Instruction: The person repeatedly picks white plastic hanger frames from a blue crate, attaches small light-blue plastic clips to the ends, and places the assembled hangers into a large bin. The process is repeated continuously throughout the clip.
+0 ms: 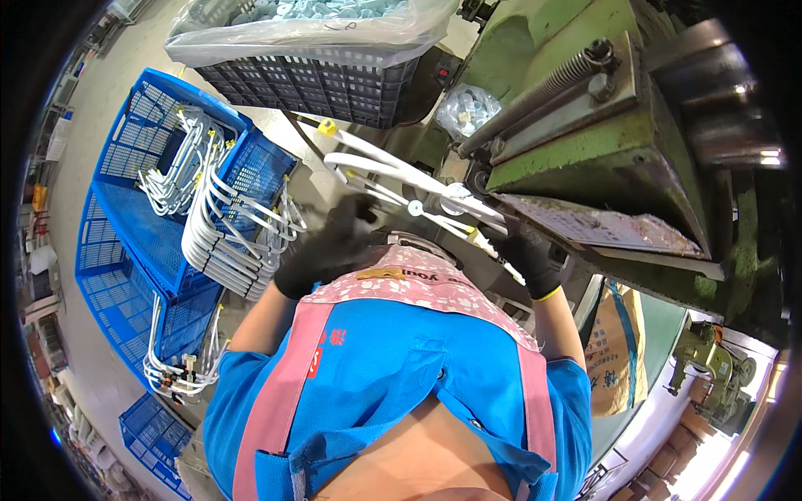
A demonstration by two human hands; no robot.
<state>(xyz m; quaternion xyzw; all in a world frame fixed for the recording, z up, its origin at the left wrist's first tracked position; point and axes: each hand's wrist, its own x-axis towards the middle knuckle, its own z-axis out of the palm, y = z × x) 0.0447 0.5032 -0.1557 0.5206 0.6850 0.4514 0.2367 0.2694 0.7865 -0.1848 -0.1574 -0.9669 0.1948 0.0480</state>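
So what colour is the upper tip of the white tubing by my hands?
Yellow: the upper tip shows best in the head view.

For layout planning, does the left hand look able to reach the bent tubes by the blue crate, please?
Probably yes: the left hand appears close to the bent tubes, with nothing visible between them.

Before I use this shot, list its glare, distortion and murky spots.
Head view: white glints on the shiny metal cylinder at upper right, a washed-out patch at lower right; head view: fisheye bending bows the blue crates near the black rim; head view: finger detail is murky on the dark-gloved left hand and right hand.
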